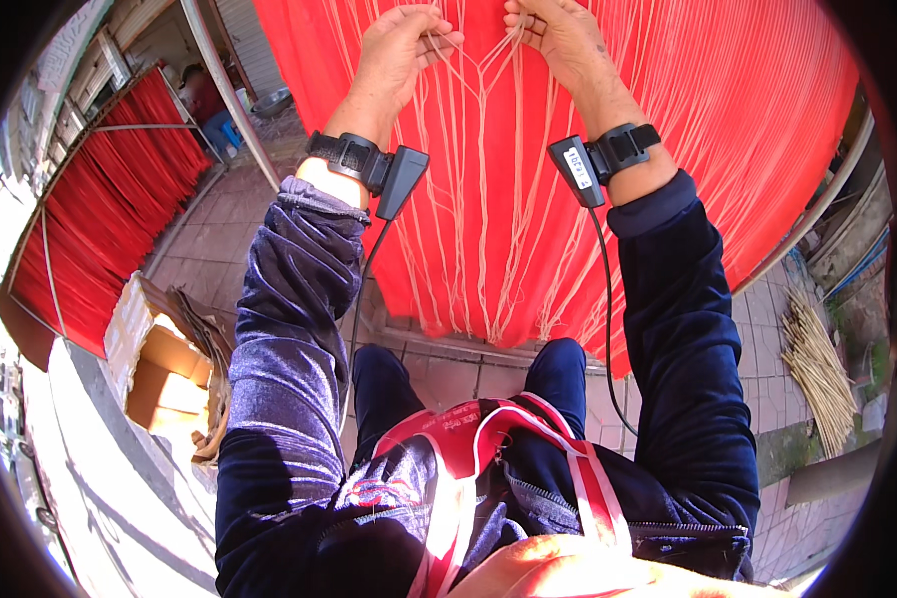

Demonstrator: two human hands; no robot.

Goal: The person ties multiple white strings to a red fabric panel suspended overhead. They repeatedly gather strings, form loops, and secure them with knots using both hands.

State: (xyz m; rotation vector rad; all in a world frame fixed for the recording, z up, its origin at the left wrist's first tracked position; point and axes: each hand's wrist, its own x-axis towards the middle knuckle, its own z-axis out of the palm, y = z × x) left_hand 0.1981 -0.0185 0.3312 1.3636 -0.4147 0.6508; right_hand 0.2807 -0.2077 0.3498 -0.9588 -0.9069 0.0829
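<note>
A wide sheet of red cloth [548, 249] hangs before me, with many thin pale strands [481, 169] running down its front. At the top of the view, my left hand [401, 45] is closed, fingers pinching some of these strands. To the right, level with it, my right hand [560, 35] is closed in a similar pinch on more strands. Between the two hands, the held strands come together in a Y shape and continue downward. Lower down, the strands gather into bunches with loose ends near the cloth's bottom edge. The fingertips are partly cut off by the upper rim.
Another red hanging [120, 189] is on a frame at the left, with a metal pole [231, 95] nearer me. An open cardboard box [174, 374] stands lower left. A bundle of thin sticks [817, 374] lies at right. Someone sits [209, 105] in the background.
</note>
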